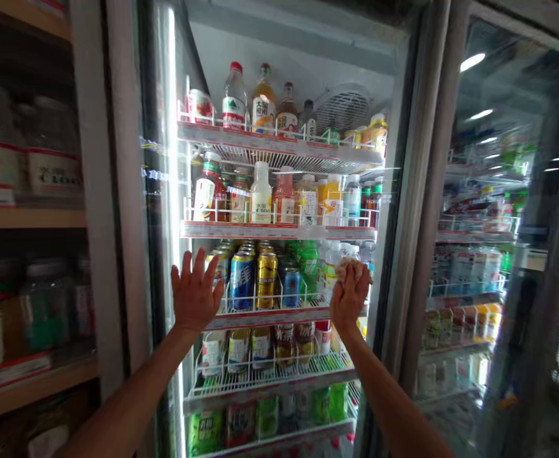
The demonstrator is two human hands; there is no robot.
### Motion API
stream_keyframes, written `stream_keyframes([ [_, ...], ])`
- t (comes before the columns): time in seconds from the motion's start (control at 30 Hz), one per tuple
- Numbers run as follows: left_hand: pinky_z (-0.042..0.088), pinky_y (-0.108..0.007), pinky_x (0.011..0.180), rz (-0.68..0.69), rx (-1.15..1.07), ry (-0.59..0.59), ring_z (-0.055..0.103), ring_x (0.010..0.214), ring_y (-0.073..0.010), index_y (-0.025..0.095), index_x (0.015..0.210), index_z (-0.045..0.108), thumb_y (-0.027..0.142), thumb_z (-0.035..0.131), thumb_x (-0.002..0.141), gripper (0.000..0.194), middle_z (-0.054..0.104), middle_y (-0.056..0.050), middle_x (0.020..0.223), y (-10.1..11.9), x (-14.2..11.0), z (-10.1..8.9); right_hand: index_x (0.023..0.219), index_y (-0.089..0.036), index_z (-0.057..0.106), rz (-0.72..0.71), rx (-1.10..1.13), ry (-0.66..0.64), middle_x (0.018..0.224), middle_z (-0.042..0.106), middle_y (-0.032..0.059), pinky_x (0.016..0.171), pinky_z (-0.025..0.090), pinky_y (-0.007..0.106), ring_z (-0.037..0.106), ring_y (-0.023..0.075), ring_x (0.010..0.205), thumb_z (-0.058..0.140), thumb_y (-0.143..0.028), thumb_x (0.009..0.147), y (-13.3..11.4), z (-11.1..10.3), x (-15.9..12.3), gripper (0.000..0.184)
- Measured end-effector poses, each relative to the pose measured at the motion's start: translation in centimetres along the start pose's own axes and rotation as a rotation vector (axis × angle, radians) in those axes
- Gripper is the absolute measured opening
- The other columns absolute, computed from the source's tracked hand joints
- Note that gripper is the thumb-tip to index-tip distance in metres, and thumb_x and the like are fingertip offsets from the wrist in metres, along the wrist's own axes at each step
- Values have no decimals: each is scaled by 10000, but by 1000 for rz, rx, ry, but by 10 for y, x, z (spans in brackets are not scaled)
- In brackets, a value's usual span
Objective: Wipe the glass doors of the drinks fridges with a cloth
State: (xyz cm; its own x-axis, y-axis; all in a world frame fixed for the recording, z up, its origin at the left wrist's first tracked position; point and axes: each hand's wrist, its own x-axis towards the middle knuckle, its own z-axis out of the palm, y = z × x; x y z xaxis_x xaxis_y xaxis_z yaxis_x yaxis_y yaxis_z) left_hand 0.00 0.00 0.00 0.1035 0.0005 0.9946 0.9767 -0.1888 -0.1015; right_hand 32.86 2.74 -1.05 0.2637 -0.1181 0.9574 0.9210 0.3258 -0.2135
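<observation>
The person's left hand [193, 302] is bare, with round-tipped fingers [198, 264]; the right hand [349, 305] is equally bare. Behind each wrist [187, 329], a smooth, uncovered forearm [141, 376] broadens steadily.

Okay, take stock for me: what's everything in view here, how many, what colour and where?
Drinks cooler: one, grey frame, pale inside, centre.
Cooler shelves: five in view, pale, stacked inside it.
Light strip: one, white, cooler's left side.
Top-row bottles: several, mixed colours, top shelf.
Second-row bottles: many, mixed colours, second shelf.
Cans: many, mostly gold and blue, third shelf.
Lower drinks: many, mixed colours, bottom two shelves.
Neighbouring cooler: one, grey frame, far right.
Side shelving: one unit, wood-coloured boards, left.
Shelving bottles: several, too dim to count, left.
Cloth: one, pale, before the third shelf's right side.
Left hand: one, bare, fingers spread, left of centre.
Right hand: one, bare, holding the cloth.
</observation>
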Motion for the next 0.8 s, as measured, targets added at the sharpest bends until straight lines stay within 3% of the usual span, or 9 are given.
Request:
stream_keyframes([
  [0.1, 107, -514, 1100, -10, -7, -14, 127, 1372, -278, 287, 1403, 169, 302, 512, 825, 672, 168, -47, 1489, 2, 3, -1, 1398, -254, 249, -475, 126, -335, 1495, 189, 65, 1067, 265, 528, 172, 273, 1371, 459, -164, 812, -45, -12, -54, 629],
  [0.2, 115, -509, 1098, -4, -9, -21, 132, 1371, -275, 293, 1403, 162, 299, 497, 835, 659, 171, -45, 1488, 0, 4, -5, 1367, -274, 320, -740, 188, -503, 1470, 273, 28, 1089, 259, 476, 222, 240, 1359, 467, -192, 811, -56, -14, -57, 580],
  [0.23, 125, -503, 1097, 5, -7, -32, 139, 1370, -273, 294, 1403, 161, 297, 494, 837, 656, 176, -45, 1487, -1, 3, -6, 1363, -279, 325, -712, 176, -473, 1469, 273, 29, 1084, 262, 485, 228, 243, 1356, 464, -193, 815, -51, -11, -44, 572],
  [0.4, 162, -468, 1095, 74, 12, -82, 166, 1365, -256, 303, 1400, 162, 301, 504, 835, 661, 211, -44, 1476, -12, 2, -11, 1388, -244, 270, -190, 57, -68, 1488, 197, 101, 1027, 283, 576, 196, 301, 1361, 431, -209, 843, -38, 12, 29, 569],
  [0.47, 158, -470, 1096, 75, 20, -69, 167, 1365, -257, 300, 1401, 162, 300, 509, 830, 668, 213, -45, 1475, -14, 1, -10, 1374, -245, 308, -310, 93, -146, 1486, 209, 89, 1051, 269, 553, 196, 290, 1363, 441, -215, 840, -48, 14, 29, 551],
  [0.57, 162, -470, 1097, 67, 28, -64, 170, 1364, -258, 299, 1401, 165, 293, 517, 825, 675, 212, -42, 1475, -14, 1, -9, 1351, -292, 345, -666, 186, -382, 1467, 277, 35, 1082, 263, 495, 228, 247, 1357, 468, -217, 830, -59, 11, 17, 541],
  [0.6, 164, -469, 1098, 69, 29, -64, 172, 1364, -258, 298, 1401, 167, 292, 519, 824, 676, 214, -42, 1475, -13, 1, -8, 1357, -296, 332, -681, 193, -390, 1464, 285, 32, 1080, 267, 495, 232, 245, 1356, 469, -219, 830, -58, 11, 17, 550],
  [0.73, 165, -464, 1100, 80, 40, -60, 165, 1366, -255, 285, 1404, 166, 291, 525, 820, 685, 208, -45, 1475, -12, 0, -8, 1402, -248, 236, -294, 108, -115, 1481, 226, 84, 1049, 264, 568, 182, 290, 1367, 431, -206, 846, -55, 16, 33, 591],
  [0.8, 163, -461, 1102, 80, 43, -60, 163, 1367, -251, 286, 1404, 164, 289, 526, 820, 687, 204, -44, 1476, -12, 0, -8, 1406, -240, 227, -314, 113, -140, 1478, 235, 82, 1059, 259, 561, 172, 287, 1371, 424, -200, 847, -63, 17, 33, 594],
])
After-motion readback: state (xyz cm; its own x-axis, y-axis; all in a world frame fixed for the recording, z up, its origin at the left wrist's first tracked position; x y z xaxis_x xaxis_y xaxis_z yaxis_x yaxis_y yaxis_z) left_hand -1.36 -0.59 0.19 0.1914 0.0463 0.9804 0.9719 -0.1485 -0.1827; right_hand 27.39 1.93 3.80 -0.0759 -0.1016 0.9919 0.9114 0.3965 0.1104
